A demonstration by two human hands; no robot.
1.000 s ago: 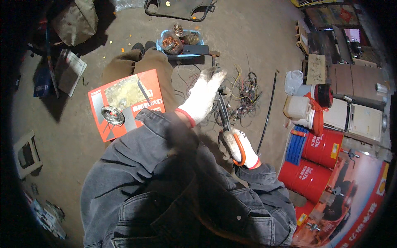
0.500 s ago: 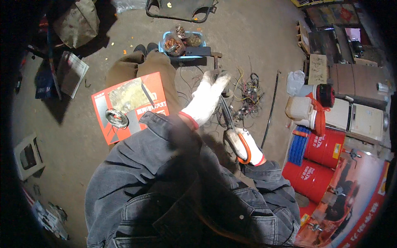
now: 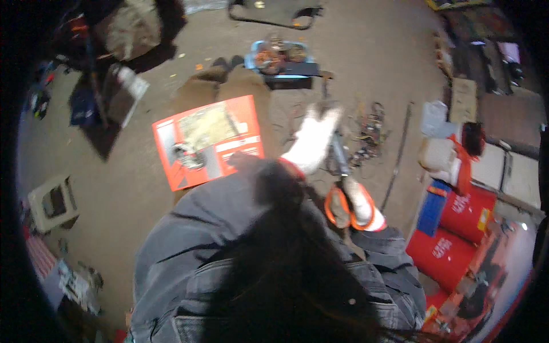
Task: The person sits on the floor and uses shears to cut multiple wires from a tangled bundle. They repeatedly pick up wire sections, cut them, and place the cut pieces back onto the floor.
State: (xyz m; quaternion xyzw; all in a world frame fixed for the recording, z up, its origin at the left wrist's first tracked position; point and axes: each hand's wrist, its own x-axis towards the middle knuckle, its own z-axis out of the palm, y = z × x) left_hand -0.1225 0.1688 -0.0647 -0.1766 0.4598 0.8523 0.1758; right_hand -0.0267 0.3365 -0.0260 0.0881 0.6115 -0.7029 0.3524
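Both my hands wear white gloves. My right hand is closed on a large pair of shears with orange loop handles; the loops are spread apart and the dark blades point up toward my left hand. My left hand lies just left of the blades, its fingers bent together at the far end. Whatever they hold is hidden and blurred. Beyond the fingertips stands a dark upright rod with a short crosspiece. Across my lap lies a red printed box, with a coil of silvery wire on it.
A light-blue tray ahead holds several clear containers of copper-coloured scraps. Tangled wires lie on the floor, right of my left hand, beside a long thin dark rod. Red drums stand at the right; a pale plastic frame lies left.
The shears' orange loops have come apart; before, they sat together. The whole view has shifted, moving the scene rightward in the picture, and is now blurred.
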